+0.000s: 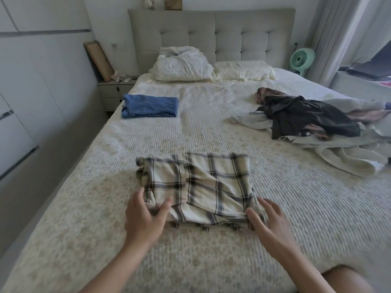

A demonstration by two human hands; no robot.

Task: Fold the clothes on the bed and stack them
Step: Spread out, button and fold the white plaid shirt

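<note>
Left hand [143,216] and right hand [268,220], fingers spread, flank the folded plaid garment [196,187] at lower centre, likely to square its near corners; whether they pinch is unclear.

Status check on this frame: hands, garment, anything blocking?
Left hand and right hand open, at plaid garment near corners. Blue folded garment far left. Unfolded pile right. Nothing blocking.

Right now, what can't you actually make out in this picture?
- Clothes pile, head view: its right side runs off the frame edge, and the garments hide one another, so no count.
- Plaid cloth: folded layers hide what garment it is.
- Small things on the nightstand: too small to name.
</note>
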